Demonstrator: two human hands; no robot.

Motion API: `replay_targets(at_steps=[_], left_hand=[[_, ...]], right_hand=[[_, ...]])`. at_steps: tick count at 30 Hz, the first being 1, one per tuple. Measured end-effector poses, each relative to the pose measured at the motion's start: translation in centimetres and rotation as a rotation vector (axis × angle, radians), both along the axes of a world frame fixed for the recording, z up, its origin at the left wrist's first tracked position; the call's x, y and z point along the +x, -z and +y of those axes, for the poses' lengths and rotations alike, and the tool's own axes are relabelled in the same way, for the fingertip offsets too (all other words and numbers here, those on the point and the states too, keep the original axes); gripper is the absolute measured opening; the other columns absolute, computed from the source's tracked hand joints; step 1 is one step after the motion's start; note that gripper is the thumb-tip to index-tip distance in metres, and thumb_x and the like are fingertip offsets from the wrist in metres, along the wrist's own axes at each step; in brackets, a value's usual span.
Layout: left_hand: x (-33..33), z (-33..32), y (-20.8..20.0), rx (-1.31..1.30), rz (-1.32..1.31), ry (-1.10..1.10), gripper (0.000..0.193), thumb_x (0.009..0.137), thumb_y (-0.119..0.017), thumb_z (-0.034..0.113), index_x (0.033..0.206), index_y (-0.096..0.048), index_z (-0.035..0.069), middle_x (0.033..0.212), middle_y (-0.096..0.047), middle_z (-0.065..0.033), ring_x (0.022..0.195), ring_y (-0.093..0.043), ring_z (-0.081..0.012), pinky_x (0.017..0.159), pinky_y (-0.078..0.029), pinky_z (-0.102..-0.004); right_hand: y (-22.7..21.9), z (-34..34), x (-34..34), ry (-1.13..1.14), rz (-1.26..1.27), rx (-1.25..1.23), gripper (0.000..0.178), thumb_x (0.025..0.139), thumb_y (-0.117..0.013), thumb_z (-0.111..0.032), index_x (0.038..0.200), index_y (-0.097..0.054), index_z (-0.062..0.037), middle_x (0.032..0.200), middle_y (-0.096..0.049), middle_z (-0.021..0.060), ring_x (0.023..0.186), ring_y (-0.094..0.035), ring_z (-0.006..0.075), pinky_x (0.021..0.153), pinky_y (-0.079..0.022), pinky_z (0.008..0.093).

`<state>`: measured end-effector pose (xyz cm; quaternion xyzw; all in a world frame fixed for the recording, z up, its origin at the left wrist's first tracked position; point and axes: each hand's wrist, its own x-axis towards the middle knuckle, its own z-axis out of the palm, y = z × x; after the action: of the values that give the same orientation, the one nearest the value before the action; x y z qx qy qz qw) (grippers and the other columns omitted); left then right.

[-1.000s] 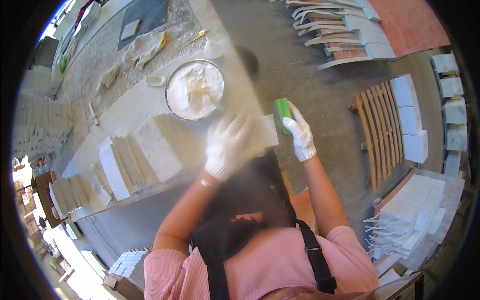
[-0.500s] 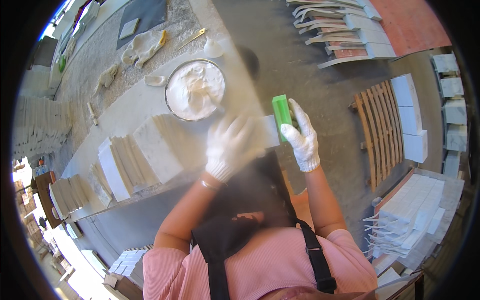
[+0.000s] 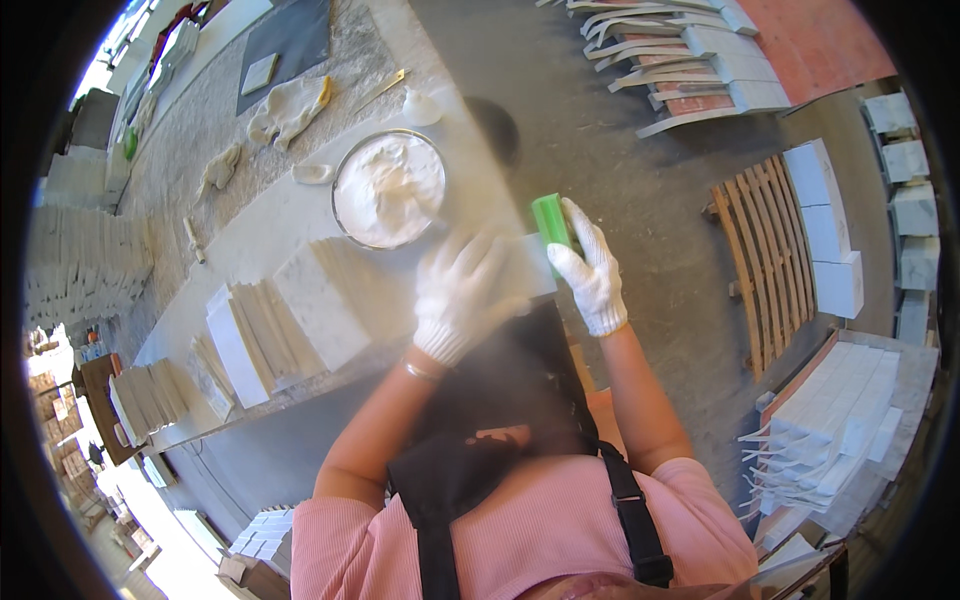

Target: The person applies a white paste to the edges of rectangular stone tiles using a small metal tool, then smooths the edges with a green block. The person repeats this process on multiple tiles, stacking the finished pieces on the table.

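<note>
In my white-gloved right hand (image 3: 593,278) is a green rectangular block (image 3: 551,222), its fingers and thumb closed around its sides. The block meets the edge of a pale flat tile (image 3: 532,262) at the corner of the table. My left hand (image 3: 458,298), also gloved and slightly blurred, lies over that tile with its fingers spread. Just beyond it stands a round metal-rimmed bowl (image 3: 337,205) with white powder (image 3: 392,190). Leaning slabs (image 3: 318,300) stand in a row to the left of my left hand.
Farther up the dusty table are a crumpled glove (image 3: 290,110), a white scoop (image 3: 312,174), a small white bottle (image 3: 420,108) and a yellow-ended blade (image 3: 382,90). Right of me, on the floor, are a wooden pallet (image 3: 765,260) and stacked white tiles (image 3: 830,400).
My right hand and the green block have shifted slightly left, still against the tile's edge. My left hand stays over the tile. The whole view has turned a little.
</note>
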<state>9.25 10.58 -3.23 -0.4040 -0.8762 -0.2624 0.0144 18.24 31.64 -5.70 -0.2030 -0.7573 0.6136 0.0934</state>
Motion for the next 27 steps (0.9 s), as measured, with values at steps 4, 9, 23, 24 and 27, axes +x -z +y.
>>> replay_targets(at_steps=[4, 9, 23, 24, 27], left_hand=[[-0.3, 0.1, -0.1, -0.002, 0.016, 0.001, 0.082, 0.067, -0.089, 0.051, 0.133, -0.068, 0.008, 0.141, -0.065, -0.0130, 0.137, -0.055, -0.0391, 0.108, -0.042, -0.0537], [0.0, 0.0, -0.1, -0.023, -0.004, -0.001, 0.081, 0.068, -0.089, 0.052, 0.133, -0.069, 0.008, 0.141, -0.065, -0.0136, 0.136, -0.055, -0.0392, 0.109, -0.042, -0.0538], [0.1, 0.1, 0.2, -0.033, 0.020, 0.006, 0.081, 0.068, -0.088, 0.054, 0.132, -0.070, 0.007, 0.137, -0.067, -0.0150, 0.137, -0.055, -0.0397, 0.109, -0.041, -0.0547], [0.1, 0.1, 0.2, -0.032, 0.028, 0.005, 0.081, 0.068, -0.088, 0.054, 0.132, -0.070, 0.007, 0.137, -0.067, -0.0149, 0.137, -0.055, -0.0396, 0.109, -0.041, -0.0547], [0.1, 0.1, 0.2, -0.033, 0.043, -0.011, 0.081, 0.068, -0.088, 0.054, 0.131, -0.070, 0.007, 0.137, -0.067, -0.0146, 0.137, -0.055, -0.0395, 0.109, -0.041, -0.0546]], right_hand=[[0.5, 0.6, -0.9, 0.081, 0.045, -0.459, 0.067, 0.098, -0.068, -0.025, 0.157, -0.050, 0.0009, 0.152, -0.057, 0.0118, 0.136, -0.056, 0.0215, 0.115, -0.043, 0.0349], [0.1, 0.0, -0.6, 0.093, 0.130, -0.355, 0.064, 0.099, -0.067, -0.021, 0.156, -0.050, 0.0013, 0.149, -0.060, 0.0128, 0.133, -0.058, 0.0210, 0.112, -0.046, 0.0340], [-0.2, 0.0, -1.3, 0.032, 0.056, -0.329, 0.069, 0.098, -0.068, -0.022, 0.160, -0.045, 0.0014, 0.155, -0.056, 0.0149, 0.139, -0.055, 0.0223, 0.117, -0.041, 0.0341], [0.0, 0.0, -1.5, 0.045, 0.048, -0.380, 0.069, 0.098, -0.068, -0.022, 0.159, -0.045, 0.0015, 0.155, -0.056, 0.0150, 0.139, -0.055, 0.0226, 0.117, -0.041, 0.0343], [0.1, 0.2, -0.8, 0.053, 0.074, -0.515, 0.070, 0.098, -0.068, -0.024, 0.159, -0.046, 0.0016, 0.155, -0.056, 0.0150, 0.141, -0.053, 0.0242, 0.119, -0.040, 0.0351]])
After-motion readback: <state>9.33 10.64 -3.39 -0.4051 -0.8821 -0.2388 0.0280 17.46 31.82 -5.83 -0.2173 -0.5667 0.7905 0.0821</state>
